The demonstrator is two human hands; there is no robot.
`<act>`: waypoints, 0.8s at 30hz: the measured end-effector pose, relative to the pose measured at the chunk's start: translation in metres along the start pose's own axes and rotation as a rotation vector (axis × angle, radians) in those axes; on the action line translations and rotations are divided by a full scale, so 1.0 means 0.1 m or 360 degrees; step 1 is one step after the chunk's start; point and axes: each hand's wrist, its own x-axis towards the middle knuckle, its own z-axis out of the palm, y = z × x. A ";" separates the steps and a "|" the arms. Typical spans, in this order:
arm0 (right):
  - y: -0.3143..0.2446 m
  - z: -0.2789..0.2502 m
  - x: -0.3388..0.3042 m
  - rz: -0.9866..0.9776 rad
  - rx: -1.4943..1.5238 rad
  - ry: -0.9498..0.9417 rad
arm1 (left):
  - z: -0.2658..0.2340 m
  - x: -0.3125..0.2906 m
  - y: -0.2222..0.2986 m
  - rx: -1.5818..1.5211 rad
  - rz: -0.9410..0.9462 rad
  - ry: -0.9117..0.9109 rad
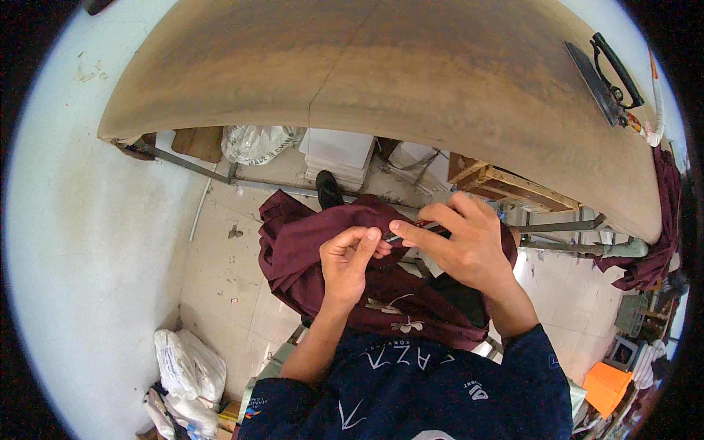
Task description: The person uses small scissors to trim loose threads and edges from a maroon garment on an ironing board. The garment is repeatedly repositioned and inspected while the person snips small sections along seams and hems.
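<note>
Maroon cloth with pale leaf-like embroidery lies bunched over my lap. Above it, my left hand is closed, its thumb and fingertips pinched together; whatever sits between them is too small to make out. My right hand grips a slim tool with a pale metal tip and a bit of red showing near the fingers. Its tip points at my left fingertips, very close to them. The rest of the tool is hidden by my right fingers, so its exact kind is unclear.
A broad padded ironing table stretches ahead, with an iron at its right end. Beneath are a stack of white sheets, a plastic bag and a wooden crate. More maroon cloth hangs at right. White bags lie lower left.
</note>
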 end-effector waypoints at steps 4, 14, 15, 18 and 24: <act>0.04 0.06 -0.08 0.0013 0.0075 -0.0038 | 0.00 0.00 0.00 -0.0023 0.0006 0.0008; 0.09 0.11 -0.06 0.0193 0.0266 0.0091 | 0.00 -0.01 -0.01 -0.0021 -0.0009 -0.0030; 0.10 0.13 -0.07 0.0249 0.0302 0.0144 | 0.00 -0.02 -0.01 -0.0019 -0.0015 -0.0030; 0.09 0.16 -0.09 0.0631 0.0756 0.0227 | -0.01 -0.02 -0.02 0.0007 -0.0038 -0.0018; -0.08 0.41 -0.19 0.0639 0.1135 0.0014 | -0.02 0.00 -0.11 -0.0093 -0.0042 0.0043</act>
